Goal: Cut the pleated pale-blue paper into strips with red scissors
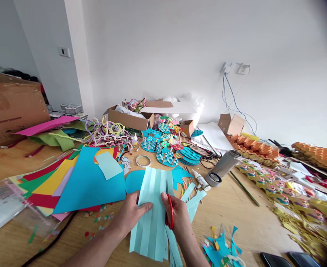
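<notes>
A light-blue sheet of paper (152, 230) with lengthwise folds is held above the table. My left hand (132, 213) grips its left edge, thumb on top and fingers behind. My right hand (177, 213) is closed round the red handles of a pair of scissors (170, 211). Their blades point away from me, at the sheet's right side, along a fold. Cut light-blue strips (192, 200) lie to the right of the sheet, and others hang below my right hand. A blue rounded paper piece (134, 180) shows behind the sheet.
Coloured paper sheets (96, 189) lie at the left. A roll of tape (143, 161), a glue bottle (200, 180) and a metal flask (226, 165) stand or lie beyond. Blue scraps (221, 248), phones (274, 259) and egg trays (252, 148) are at the right.
</notes>
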`<state>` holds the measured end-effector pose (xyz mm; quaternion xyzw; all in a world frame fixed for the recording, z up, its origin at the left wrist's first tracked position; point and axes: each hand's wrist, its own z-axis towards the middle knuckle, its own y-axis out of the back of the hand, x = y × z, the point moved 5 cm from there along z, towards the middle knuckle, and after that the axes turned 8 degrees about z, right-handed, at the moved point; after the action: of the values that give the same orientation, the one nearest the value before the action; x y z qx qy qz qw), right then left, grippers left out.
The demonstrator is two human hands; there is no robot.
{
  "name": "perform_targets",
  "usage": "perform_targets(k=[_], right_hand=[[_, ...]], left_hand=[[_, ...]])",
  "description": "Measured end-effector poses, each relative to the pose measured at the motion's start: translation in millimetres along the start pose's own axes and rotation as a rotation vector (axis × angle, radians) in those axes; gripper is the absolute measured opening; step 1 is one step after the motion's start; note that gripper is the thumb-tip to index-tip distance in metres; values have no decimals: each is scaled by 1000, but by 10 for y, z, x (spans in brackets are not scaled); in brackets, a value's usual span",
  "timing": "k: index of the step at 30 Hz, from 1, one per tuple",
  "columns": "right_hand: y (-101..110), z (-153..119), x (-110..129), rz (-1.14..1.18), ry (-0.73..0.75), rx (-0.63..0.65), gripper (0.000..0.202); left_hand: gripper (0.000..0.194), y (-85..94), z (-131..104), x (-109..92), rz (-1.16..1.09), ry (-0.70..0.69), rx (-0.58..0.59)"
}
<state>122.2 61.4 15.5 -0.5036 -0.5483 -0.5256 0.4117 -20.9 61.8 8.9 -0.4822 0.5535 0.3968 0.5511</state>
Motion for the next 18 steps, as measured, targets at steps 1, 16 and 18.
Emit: perform_targets(k=[1, 16, 18], right_hand=[[-1, 0, -1, 3, 1, -2, 50], [-32, -23, 49, 55, -50, -1, 51], [-20, -28, 57, 55, -56, -19, 51]], left_hand=[[38, 1, -2, 2, -2, 3, -3], [38, 1, -13, -21, -9, 20, -21], [38, -7, -18, -25, -12, 18, -14]])
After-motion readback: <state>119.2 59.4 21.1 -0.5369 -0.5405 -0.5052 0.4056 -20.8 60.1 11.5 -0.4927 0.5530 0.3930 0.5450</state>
